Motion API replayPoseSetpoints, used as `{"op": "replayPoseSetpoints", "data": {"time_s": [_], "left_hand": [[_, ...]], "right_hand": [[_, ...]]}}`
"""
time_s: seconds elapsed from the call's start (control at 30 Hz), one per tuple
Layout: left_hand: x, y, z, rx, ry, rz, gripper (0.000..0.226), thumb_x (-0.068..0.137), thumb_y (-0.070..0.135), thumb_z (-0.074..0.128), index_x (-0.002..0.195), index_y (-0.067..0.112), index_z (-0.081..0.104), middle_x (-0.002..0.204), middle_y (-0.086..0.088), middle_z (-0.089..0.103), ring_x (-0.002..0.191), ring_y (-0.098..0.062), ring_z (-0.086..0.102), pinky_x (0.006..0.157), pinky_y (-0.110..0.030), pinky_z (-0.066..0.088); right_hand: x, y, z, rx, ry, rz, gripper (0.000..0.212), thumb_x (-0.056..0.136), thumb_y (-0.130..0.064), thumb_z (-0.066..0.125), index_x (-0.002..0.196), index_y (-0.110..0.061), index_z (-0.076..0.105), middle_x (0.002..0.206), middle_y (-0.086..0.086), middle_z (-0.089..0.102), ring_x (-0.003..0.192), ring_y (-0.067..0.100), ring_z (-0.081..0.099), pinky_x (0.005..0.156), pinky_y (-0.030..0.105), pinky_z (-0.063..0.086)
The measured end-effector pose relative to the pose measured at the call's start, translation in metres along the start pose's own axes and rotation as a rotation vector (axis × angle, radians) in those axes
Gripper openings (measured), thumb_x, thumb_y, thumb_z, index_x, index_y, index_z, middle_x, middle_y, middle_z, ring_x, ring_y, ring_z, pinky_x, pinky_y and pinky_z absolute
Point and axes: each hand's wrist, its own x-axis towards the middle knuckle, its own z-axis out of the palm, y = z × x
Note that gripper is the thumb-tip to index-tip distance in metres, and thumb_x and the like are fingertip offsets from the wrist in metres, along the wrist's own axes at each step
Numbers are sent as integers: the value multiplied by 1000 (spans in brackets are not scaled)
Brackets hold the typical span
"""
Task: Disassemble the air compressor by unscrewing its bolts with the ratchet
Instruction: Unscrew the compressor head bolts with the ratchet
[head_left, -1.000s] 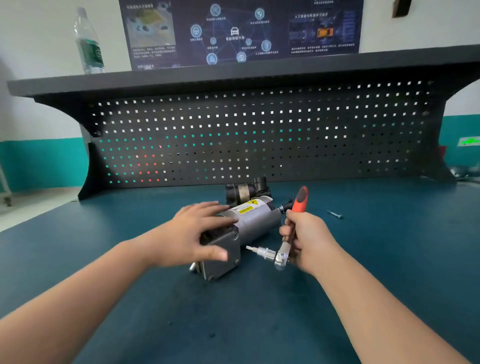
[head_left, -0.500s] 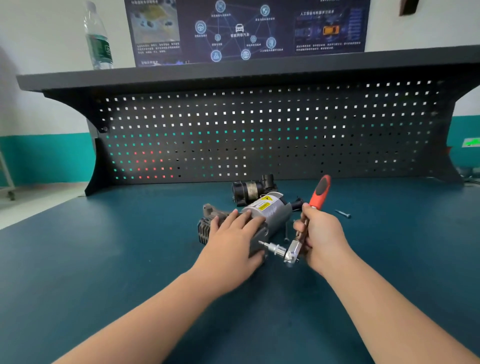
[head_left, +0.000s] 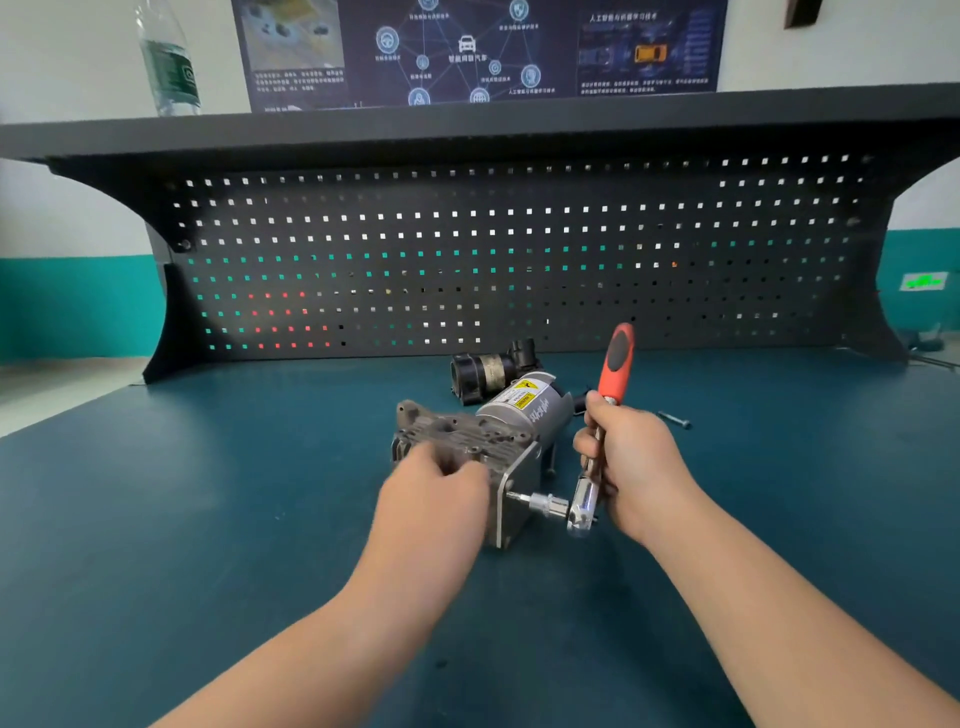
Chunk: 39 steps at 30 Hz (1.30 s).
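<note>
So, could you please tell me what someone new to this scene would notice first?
Most striking is the ratchet, its orange handle standing up in the right hand at mid-bench, its socket tip pointing at the end plate of the grey air compressor. The left hand rests on the compressor's near side, blurred. Behind, a black pegboard spans the bench, and a loose bolt lies to the right.

a dark teal workbench carries the air compressor near its middle, a dark cylindrical part just behind it, and a loose bolt to the right. a water bottle stands on the shelf above.
</note>
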Motion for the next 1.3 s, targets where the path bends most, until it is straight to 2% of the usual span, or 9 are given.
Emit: {"op": "replayPoseSetpoints", "data": {"time_s": [0.07, 0.17, 0.27, 0.37, 0.63, 0.77, 1.0, 1.13, 1.3], "left_hand": [[-11, 2, 14, -258, -237, -357, 7, 82, 3, 54, 77, 7, 57, 75, -11, 55, 59, -21, 56, 53, -27, 49], [-19, -2, 33, -469, -394, -512, 9, 86, 16, 63, 90, 7, 64, 91, -15, 64, 79, -23, 63, 67, -27, 51], [-13, -6, 43, -668, -401, -497, 16, 88, 15, 62, 93, 1, 67, 92, -15, 71, 90, -26, 66, 74, -30, 53], [-8, -11, 45, -741, -433, -473, 23, 88, 15, 61, 100, -4, 67, 98, -19, 71, 86, -26, 66, 67, -30, 59], [-3, -19, 44, -789, -483, -460, 23, 87, 12, 63, 99, -7, 66, 97, -19, 71, 82, -24, 68, 67, -29, 59], [-3, -21, 43, -768, -484, -450, 20, 87, 14, 63, 95, -3, 69, 95, -16, 73, 77, -20, 71, 69, -28, 59], [-6, -19, 40, -782, -472, -465, 16, 88, 11, 62, 90, -5, 68, 92, -18, 72, 76, -21, 72, 66, -28, 59], [-9, -16, 40, -822, -453, -480, 16, 88, 8, 62, 85, -7, 67, 90, -20, 72, 73, -23, 72, 61, -29, 59], [-10, -16, 40, -862, -418, -503, 15, 85, 6, 64, 79, -7, 69, 87, -22, 71, 71, -25, 72, 57, -28, 58]], "right_hand": [[0, 0, 0, 18, 7, 21, 24, 98, -30, 46, 76, -19, 44, 37, -8, 40, 33, 8, 28, 40, 25, 22], [0, 0, -1, 60, 15, 44, 24, 98, -29, 46, 75, -20, 44, 37, -7, 39, 39, 12, 28, 42, 26, 23], [1, 2, -2, 84, 20, 46, 24, 98, -29, 47, 76, -19, 44, 39, -8, 38, 43, 13, 28, 47, 28, 23], [3, 5, -3, 100, 29, 57, 25, 98, -29, 47, 76, -18, 45, 40, -7, 37, 43, 12, 29, 49, 27, 25], [2, 7, -1, 102, 76, 111, 26, 97, -29, 48, 74, -19, 45, 41, -6, 38, 45, 13, 30, 49, 28, 26], [0, 9, 0, 76, 129, 163, 20, 97, -26, 46, 79, -18, 45, 52, -2, 41, 47, 13, 32, 47, 28, 26], [-9, 6, 4, 116, 220, 263, 27, 98, -24, 47, 72, -17, 45, 56, 1, 45, 52, 16, 34, 51, 30, 25], [-19, 1, 8, 49, 295, 77, 27, 98, -26, 45, 74, -15, 47, 58, 1, 48, 50, 16, 36, 49, 28, 26], [-32, -2, 13, -269, 274, -582, 33, 98, -35, 40, 69, -21, 42, 56, -3, 46, 50, 14, 40, 54, 34, 35]]}}
